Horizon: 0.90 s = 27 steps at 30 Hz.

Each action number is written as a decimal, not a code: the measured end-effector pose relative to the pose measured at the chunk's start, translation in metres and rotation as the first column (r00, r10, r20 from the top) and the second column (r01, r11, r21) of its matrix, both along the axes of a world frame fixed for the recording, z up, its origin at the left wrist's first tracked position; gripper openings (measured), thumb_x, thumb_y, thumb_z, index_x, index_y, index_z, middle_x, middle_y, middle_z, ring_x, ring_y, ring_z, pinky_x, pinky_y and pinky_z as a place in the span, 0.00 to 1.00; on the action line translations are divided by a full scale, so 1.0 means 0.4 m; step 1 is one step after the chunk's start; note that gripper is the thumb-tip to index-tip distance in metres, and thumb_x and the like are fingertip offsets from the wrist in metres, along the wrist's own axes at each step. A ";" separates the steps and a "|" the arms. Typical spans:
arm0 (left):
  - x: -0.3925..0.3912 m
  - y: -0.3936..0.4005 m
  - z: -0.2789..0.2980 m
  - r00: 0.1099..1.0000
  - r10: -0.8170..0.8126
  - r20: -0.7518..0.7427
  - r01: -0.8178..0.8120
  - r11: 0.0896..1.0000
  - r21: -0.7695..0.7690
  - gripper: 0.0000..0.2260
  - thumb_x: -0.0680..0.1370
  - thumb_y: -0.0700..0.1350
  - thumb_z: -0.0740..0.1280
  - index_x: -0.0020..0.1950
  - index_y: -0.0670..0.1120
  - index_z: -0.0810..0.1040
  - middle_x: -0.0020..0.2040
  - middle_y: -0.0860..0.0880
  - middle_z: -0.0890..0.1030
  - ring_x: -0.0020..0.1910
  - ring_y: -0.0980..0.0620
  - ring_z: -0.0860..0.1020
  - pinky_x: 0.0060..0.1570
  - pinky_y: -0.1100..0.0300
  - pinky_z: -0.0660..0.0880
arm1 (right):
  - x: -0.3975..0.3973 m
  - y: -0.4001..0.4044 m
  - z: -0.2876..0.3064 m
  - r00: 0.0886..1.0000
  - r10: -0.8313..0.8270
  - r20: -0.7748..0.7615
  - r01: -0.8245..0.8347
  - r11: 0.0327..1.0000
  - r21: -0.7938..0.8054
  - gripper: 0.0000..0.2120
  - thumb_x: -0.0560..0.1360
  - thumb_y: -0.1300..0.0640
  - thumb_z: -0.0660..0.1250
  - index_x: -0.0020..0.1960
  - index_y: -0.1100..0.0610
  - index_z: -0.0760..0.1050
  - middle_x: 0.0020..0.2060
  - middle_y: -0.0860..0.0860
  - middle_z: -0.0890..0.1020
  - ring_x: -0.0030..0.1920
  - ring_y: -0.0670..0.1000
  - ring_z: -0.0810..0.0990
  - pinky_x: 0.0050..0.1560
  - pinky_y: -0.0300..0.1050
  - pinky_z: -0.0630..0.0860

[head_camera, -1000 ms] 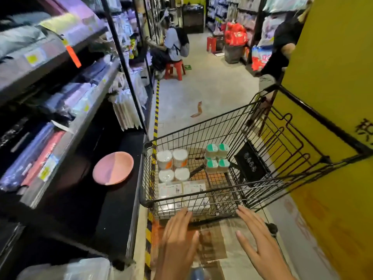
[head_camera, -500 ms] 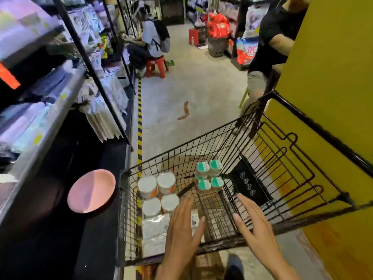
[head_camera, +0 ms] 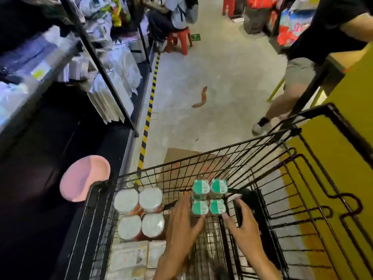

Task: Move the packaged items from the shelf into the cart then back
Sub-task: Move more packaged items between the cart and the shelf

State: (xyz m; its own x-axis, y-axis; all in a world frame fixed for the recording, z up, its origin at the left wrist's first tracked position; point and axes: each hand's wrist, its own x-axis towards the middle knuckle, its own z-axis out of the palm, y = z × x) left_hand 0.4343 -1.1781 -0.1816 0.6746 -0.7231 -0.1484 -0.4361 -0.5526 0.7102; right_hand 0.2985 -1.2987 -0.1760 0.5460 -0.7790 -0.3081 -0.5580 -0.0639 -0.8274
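Note:
A black wire cart [head_camera: 268, 138] stands in front of me. Inside it, a shrink-wrapped four-pack of green-lidded cups [head_camera: 209, 197] sits near the middle. My left hand [head_camera: 181, 225] reaches to its left side and my right hand [head_camera: 241, 221] to its right, fingers spread and thumbs at its near edge; the pack rests on the cart floor. A four-pack of white-lidded tubs [head_camera: 139, 213] lies to the left, with flat white packages [head_camera: 129, 257] nearer me. The dark shelf unit [head_camera: 125, 154] is on my left.
A pink plate [head_camera: 84, 178] lies on the black bottom shelf. A yellow wall [head_camera: 333, 158] hems the cart's right side. A person in grey shorts [head_camera: 298, 73] stands ahead right. Another sits on a red stool [head_camera: 179, 39] up the aisle. Striped tape [head_camera: 149, 110] edges the floor.
Both hands have moved forward from the cart's near rim, deep into the basket, and now flank the green-lidded pack. My view has tilted further down.

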 end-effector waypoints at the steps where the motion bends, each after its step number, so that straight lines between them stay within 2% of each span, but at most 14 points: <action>1: 0.009 -0.023 -0.027 0.999 0.018 -0.030 -0.018 1.000 0.006 0.32 0.76 0.59 0.64 0.76 0.51 0.56 0.76 0.53 0.60 0.74 0.56 0.57 0.73 0.49 0.61 | 0.019 -0.017 -0.032 1.000 -0.007 -0.006 0.007 1.000 0.014 0.34 0.74 0.50 0.70 0.75 0.54 0.60 0.73 0.50 0.65 0.71 0.46 0.62 0.70 0.43 0.59; 3: 0.026 -0.068 -0.081 0.996 0.054 -0.074 -0.052 0.998 0.031 0.33 0.76 0.57 0.66 0.76 0.52 0.55 0.75 0.55 0.59 0.73 0.58 0.55 0.74 0.50 0.58 | 0.058 -0.049 -0.101 0.999 -0.053 -0.013 0.054 0.997 0.064 0.35 0.73 0.50 0.71 0.75 0.54 0.60 0.73 0.51 0.65 0.72 0.48 0.62 0.71 0.46 0.60; 5: 0.052 -0.111 -0.144 0.986 0.115 -0.121 -0.104 0.990 0.091 0.35 0.75 0.56 0.69 0.76 0.52 0.54 0.75 0.54 0.58 0.74 0.57 0.55 0.74 0.51 0.57 | 0.094 -0.075 -0.176 0.995 -0.100 -0.026 0.102 0.988 0.118 0.36 0.73 0.53 0.72 0.75 0.56 0.59 0.73 0.52 0.65 0.73 0.51 0.62 0.69 0.45 0.60; 8: 0.093 -0.166 -0.250 0.959 0.195 -0.207 -0.163 0.973 0.162 0.39 0.71 0.52 0.73 0.76 0.49 0.57 0.75 0.49 0.61 0.74 0.51 0.60 0.73 0.53 0.59 | 0.139 -0.111 -0.290 0.984 -0.174 -0.035 0.178 0.968 0.180 0.37 0.72 0.59 0.73 0.75 0.59 0.58 0.72 0.53 0.65 0.70 0.51 0.65 0.64 0.39 0.63; 11: 0.111 -0.195 -0.342 0.921 0.286 -0.265 -0.249 0.954 0.167 0.39 0.68 0.47 0.77 0.74 0.48 0.61 0.72 0.48 0.66 0.71 0.50 0.64 0.69 0.57 0.62 | 0.175 -0.132 -0.389 0.970 -0.240 -0.025 0.238 0.934 0.265 0.39 0.71 0.66 0.72 0.76 0.58 0.56 0.66 0.50 0.67 0.61 0.44 0.66 0.53 0.28 0.67; 13: 0.117 -0.206 -0.391 0.899 0.325 -0.294 -0.296 0.945 0.140 0.39 0.67 0.45 0.78 0.73 0.44 0.64 0.71 0.47 0.68 0.70 0.48 0.67 0.67 0.59 0.65 | 0.198 -0.143 -0.447 0.960 -0.279 -0.025 0.277 0.933 0.231 0.41 0.69 0.67 0.74 0.75 0.58 0.57 0.64 0.51 0.69 0.59 0.46 0.69 0.43 0.24 0.70; 15: 0.130 -0.224 -0.438 0.902 0.332 -0.277 -0.309 0.943 0.122 0.42 0.63 0.49 0.80 0.72 0.41 0.65 0.69 0.45 0.71 0.67 0.47 0.70 0.66 0.56 0.68 | 0.216 -0.152 -0.500 0.943 -0.331 -0.005 0.328 0.931 0.161 0.42 0.65 0.64 0.77 0.73 0.59 0.60 0.61 0.51 0.70 0.58 0.48 0.73 0.40 0.21 0.70; 16: 0.136 -0.235 -0.458 0.904 0.328 -0.274 -0.312 0.945 0.103 0.42 0.61 0.53 0.80 0.71 0.43 0.67 0.66 0.46 0.74 0.64 0.47 0.72 0.64 0.53 0.71 | 0.224 -0.157 -0.522 0.938 -0.346 0.011 0.341 0.930 0.137 0.41 0.64 0.63 0.79 0.72 0.59 0.62 0.61 0.51 0.72 0.57 0.49 0.74 0.41 0.20 0.70; 17: 0.140 -0.246 -0.477 0.909 0.322 -0.265 -0.311 0.947 0.086 0.40 0.60 0.56 0.78 0.68 0.45 0.69 0.62 0.49 0.76 0.61 0.49 0.75 0.59 0.53 0.75 | 0.228 -0.163 -0.545 0.938 -0.345 0.030 0.338 0.932 0.134 0.41 0.63 0.62 0.80 0.71 0.57 0.64 0.61 0.51 0.74 0.57 0.50 0.76 0.45 0.22 0.72; 19: 0.148 -0.278 -0.496 0.906 0.328 -0.269 -0.324 0.944 0.060 0.34 0.60 0.53 0.80 0.62 0.49 0.71 0.56 0.53 0.76 0.55 0.54 0.77 0.50 0.67 0.76 | 0.244 -0.181 -0.562 0.930 -0.359 0.076 0.339 0.919 0.201 0.44 0.61 0.60 0.81 0.72 0.55 0.63 0.62 0.53 0.76 0.60 0.51 0.77 0.53 0.31 0.76; 20: 0.152 -0.292 -0.508 0.895 0.346 -0.282 -0.347 0.937 0.049 0.32 0.60 0.50 0.81 0.60 0.49 0.72 0.55 0.53 0.76 0.53 0.56 0.77 0.45 0.74 0.73 | 0.248 -0.190 -0.572 0.924 -0.372 0.091 0.347 0.913 0.213 0.46 0.61 0.62 0.80 0.73 0.57 0.61 0.63 0.54 0.76 0.61 0.51 0.77 0.54 0.33 0.76; 21: 0.155 -0.305 -0.515 0.882 0.369 -0.292 -0.372 0.927 0.049 0.31 0.61 0.49 0.81 0.59 0.48 0.73 0.54 0.53 0.76 0.51 0.58 0.76 0.41 0.77 0.70 | 0.258 -0.202 -0.571 0.917 -0.384 0.111 0.354 0.909 0.221 0.47 0.61 0.66 0.80 0.73 0.60 0.60 0.63 0.54 0.75 0.62 0.51 0.76 0.54 0.30 0.75; 23: 0.151 -0.320 -0.521 0.859 0.413 -0.303 -0.421 0.906 0.043 0.34 0.61 0.49 0.82 0.62 0.47 0.71 0.55 0.53 0.74 0.50 0.62 0.74 0.41 0.78 0.69 | 0.267 -0.219 -0.579 0.911 -0.387 0.143 0.350 0.908 0.229 0.45 0.60 0.73 0.77 0.73 0.63 0.61 0.62 0.54 0.75 0.60 0.49 0.75 0.53 0.25 0.73; 27: 0.130 -0.327 -0.519 0.854 0.461 -0.239 -0.471 0.882 0.016 0.35 0.61 0.46 0.82 0.64 0.44 0.71 0.56 0.52 0.72 0.51 0.60 0.69 0.42 0.82 0.64 | 0.265 -0.230 -0.585 0.909 -0.387 0.157 0.351 0.912 0.214 0.42 0.60 0.70 0.79 0.70 0.64 0.65 0.62 0.56 0.77 0.62 0.52 0.76 0.62 0.41 0.75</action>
State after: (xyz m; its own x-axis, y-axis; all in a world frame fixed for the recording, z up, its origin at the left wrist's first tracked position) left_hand 0.4862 -1.3091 -0.3892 0.8850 -0.3412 -0.3167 0.0429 -0.6177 0.7852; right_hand 0.4045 -1.3905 -0.4099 0.2926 -0.8783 -0.3780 -0.3422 0.2730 -0.8991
